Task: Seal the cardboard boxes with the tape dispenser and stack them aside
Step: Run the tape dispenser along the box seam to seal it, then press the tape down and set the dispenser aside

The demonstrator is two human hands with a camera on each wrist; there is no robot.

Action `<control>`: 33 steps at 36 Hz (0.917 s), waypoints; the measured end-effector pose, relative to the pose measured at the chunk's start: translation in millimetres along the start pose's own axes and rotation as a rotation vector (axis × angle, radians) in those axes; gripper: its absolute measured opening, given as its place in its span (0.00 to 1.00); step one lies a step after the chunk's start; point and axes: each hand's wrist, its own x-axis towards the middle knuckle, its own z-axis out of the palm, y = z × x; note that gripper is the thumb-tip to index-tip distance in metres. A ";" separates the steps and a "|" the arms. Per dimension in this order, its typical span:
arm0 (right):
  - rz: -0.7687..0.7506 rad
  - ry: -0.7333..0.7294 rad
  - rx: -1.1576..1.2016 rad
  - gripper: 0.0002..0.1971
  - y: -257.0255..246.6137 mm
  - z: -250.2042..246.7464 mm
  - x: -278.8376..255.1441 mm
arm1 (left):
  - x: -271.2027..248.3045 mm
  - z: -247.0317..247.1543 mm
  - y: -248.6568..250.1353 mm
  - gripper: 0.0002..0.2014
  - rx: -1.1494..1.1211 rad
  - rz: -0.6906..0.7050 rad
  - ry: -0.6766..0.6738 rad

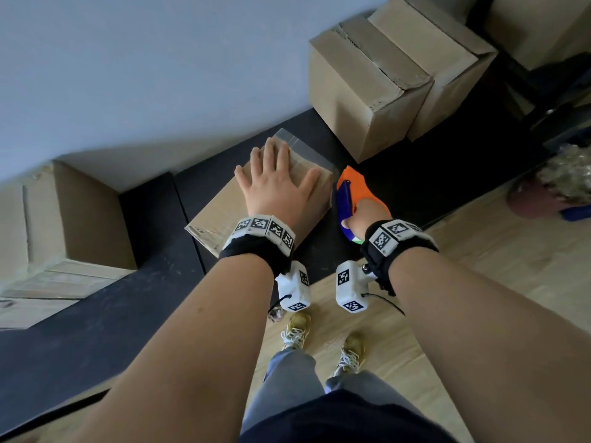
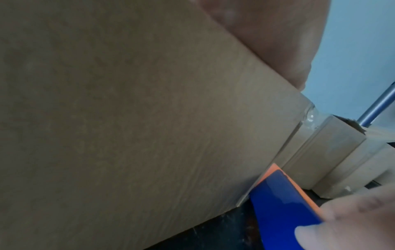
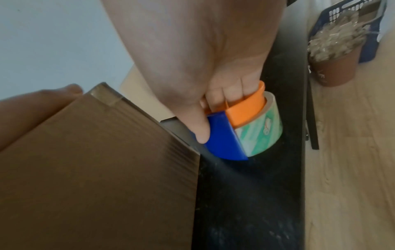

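A small cardboard box (image 1: 220, 215) lies on the black table (image 1: 160, 282), with clear tape (image 1: 303, 151) across its far end. My left hand (image 1: 275, 183) presses flat on the box top with fingers spread. Just right of the box, my right hand (image 1: 364, 215) grips the orange and blue tape dispenser (image 1: 348, 187). In the right wrist view the dispenser (image 3: 235, 128) holds a green-printed tape roll (image 3: 262, 133) beside the box's right side (image 3: 96, 169), low over the table. The left wrist view shows the box side (image 2: 128, 118) and the dispenser's blue edge (image 2: 278, 203).
Two taped boxes (image 1: 383, 81) stand at the table's far right, and another box (image 1: 64, 219) sits at the left. A brown pot with clear wrapping (image 3: 335, 55) and a blue basket (image 3: 363, 25) stand on the wooden floor to the right. A pale wall runs behind the table.
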 end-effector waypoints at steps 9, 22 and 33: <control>0.091 0.198 0.320 0.07 -13.9 -17.2 -8.8 | 20.6 -15.4 -17.3 0.18 -0.152 0.036 -0.023; -0.092 0.226 0.744 0.10 -57.5 -24.9 -23.6 | 40.2 -10.7 -39.2 0.05 -0.158 -0.070 -0.031; -0.006 0.348 0.627 0.08 -67.6 -18.7 -14.1 | 27.8 -18.1 -41.0 0.11 -0.294 -0.037 -0.021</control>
